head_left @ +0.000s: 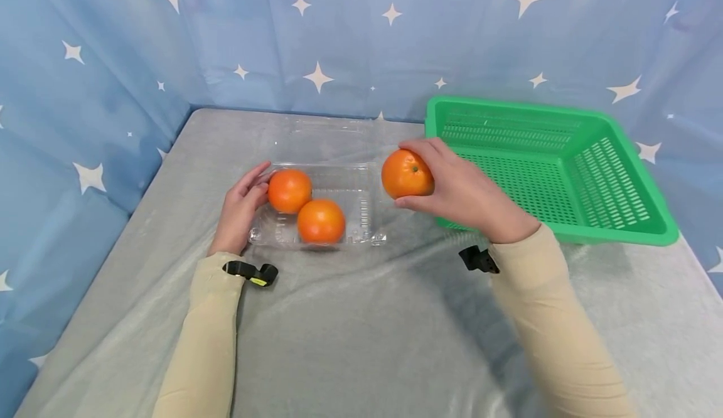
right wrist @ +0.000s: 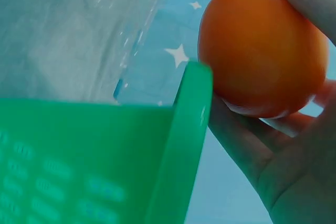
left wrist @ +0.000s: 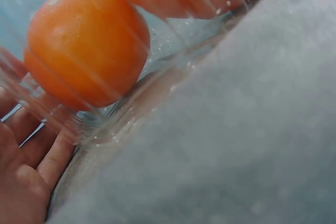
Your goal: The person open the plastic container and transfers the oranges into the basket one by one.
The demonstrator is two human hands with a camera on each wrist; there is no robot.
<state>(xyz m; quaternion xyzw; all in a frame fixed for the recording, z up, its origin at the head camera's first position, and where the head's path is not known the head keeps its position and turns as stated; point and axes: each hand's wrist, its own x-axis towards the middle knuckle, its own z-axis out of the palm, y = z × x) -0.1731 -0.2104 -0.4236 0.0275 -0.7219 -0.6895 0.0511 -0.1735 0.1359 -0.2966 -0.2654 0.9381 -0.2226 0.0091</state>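
In the head view my right hand (head_left: pixel 457 189) grips an orange (head_left: pixel 405 173) between thumb and fingers. It holds the fruit above the table, between the clear plastic box and the green basket. The right wrist view shows the same orange (right wrist: pixel 262 51) close up, with fingers curved round it. My left hand (head_left: pixel 240 208) touches the left side of the clear plastic box (head_left: pixel 353 208), its fingers fairly straight along the wall. Two more oranges lie inside: one (head_left: pixel 290 191) by the left wall, the other (head_left: pixel 321 221) near the front. The box's clear lid (head_left: pixel 327 135) stands open behind.
A green perforated basket (head_left: pixel 570 233) stands on the right, its left edge near my right forearm. Grey cloth (head_left: pixel 350 336) covers the table, with some folds. A blue curtain with white stars (head_left: pixel 350 35) hangs behind and along the left.
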